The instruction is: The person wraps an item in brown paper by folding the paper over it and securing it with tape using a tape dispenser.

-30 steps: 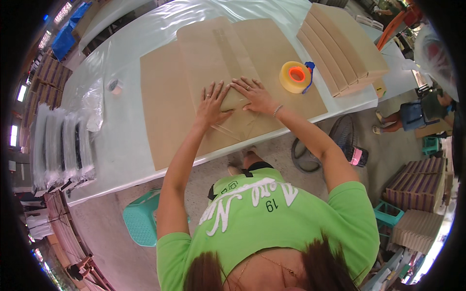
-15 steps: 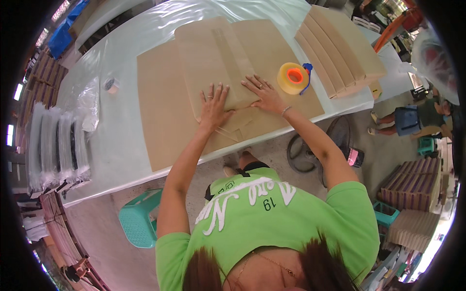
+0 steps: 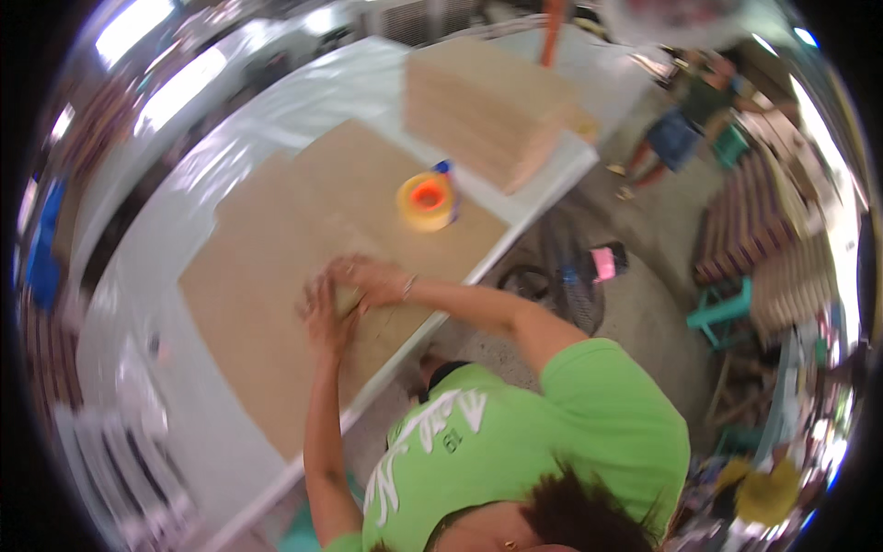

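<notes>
My left hand (image 3: 324, 317) and my right hand (image 3: 370, 281) rest close together on brown cardboard, near the edge of the table closest to me. Motion blurs them, but the fingers look stretched out over the folded piece, with nothing visible gripped. Beneath lies a large brown cardboard sheet (image 3: 230, 313); the outline of the folded piece on it is smeared. To the right of my hands, on the same sheet, sits a roll of yellowish tape (image 3: 413, 217) with an orange core and a blue dispenser edge.
A stack of folded brown cardboard (image 3: 478, 115) stands at the table's far right. Plastic-wrapped pieces (image 3: 129, 483) lie at the left. Beyond the right edge are a black fan (image 3: 575, 294) on the floor, a teal stool (image 3: 722, 313), striped stacks (image 3: 745, 216) and another person (image 3: 679, 133).
The view has swung to the right, so the table appears turned and shifted left. Both hands stay on the cardboard and are closer together. The tape roll remains on the sheet.
</notes>
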`<state>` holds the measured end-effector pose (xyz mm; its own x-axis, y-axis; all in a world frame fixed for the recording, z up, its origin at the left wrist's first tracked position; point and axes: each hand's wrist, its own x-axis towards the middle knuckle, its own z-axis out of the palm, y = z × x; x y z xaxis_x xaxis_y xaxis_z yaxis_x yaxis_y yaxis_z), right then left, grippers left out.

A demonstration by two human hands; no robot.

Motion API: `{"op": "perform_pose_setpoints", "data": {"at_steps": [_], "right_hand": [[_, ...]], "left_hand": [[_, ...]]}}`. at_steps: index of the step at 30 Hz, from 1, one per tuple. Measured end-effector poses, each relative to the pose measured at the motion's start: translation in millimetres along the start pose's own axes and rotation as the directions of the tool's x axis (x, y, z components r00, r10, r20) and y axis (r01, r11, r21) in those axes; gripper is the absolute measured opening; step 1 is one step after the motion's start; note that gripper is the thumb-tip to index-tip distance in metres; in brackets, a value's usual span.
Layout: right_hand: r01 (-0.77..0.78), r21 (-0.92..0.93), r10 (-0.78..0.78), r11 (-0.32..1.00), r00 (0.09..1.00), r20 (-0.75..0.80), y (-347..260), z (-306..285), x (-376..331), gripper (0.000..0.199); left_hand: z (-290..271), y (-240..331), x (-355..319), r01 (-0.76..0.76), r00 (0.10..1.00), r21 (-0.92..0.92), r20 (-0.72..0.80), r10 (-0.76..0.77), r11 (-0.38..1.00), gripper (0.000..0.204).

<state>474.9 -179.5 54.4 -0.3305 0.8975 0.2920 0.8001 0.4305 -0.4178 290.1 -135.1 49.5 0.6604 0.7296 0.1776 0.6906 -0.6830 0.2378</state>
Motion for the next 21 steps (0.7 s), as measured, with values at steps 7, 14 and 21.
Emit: {"op": "perform_pose_setpoints", "data": {"at_steps": [7, 14, 21], "right_hand": [[-0.060, -0.208, 0.077, 0.976, 0.994, 0.075, -12, -8, 0, 0.115], [-0.041, -0.225, 0.059, 0.973, 0.996, 0.072, -14, -3, 3, 0.113], [-0.061, -0.183, 0.081, 0.981, 0.991, 0.108, -16, -8, 2, 0.113]], "left_hand": [[-19, -6, -12, -0.069, 0.997, 0.017, -0.018, 0.069, 0.997, 0.099], [-33, -51, -54, 0.045, 0.993, -0.121, -0.104, -0.057, 0.992, 0.096], [-19, -46, -63, 0.085, 0.960, -0.469, -0.199, -0.199, 0.879, 0.097]]}}
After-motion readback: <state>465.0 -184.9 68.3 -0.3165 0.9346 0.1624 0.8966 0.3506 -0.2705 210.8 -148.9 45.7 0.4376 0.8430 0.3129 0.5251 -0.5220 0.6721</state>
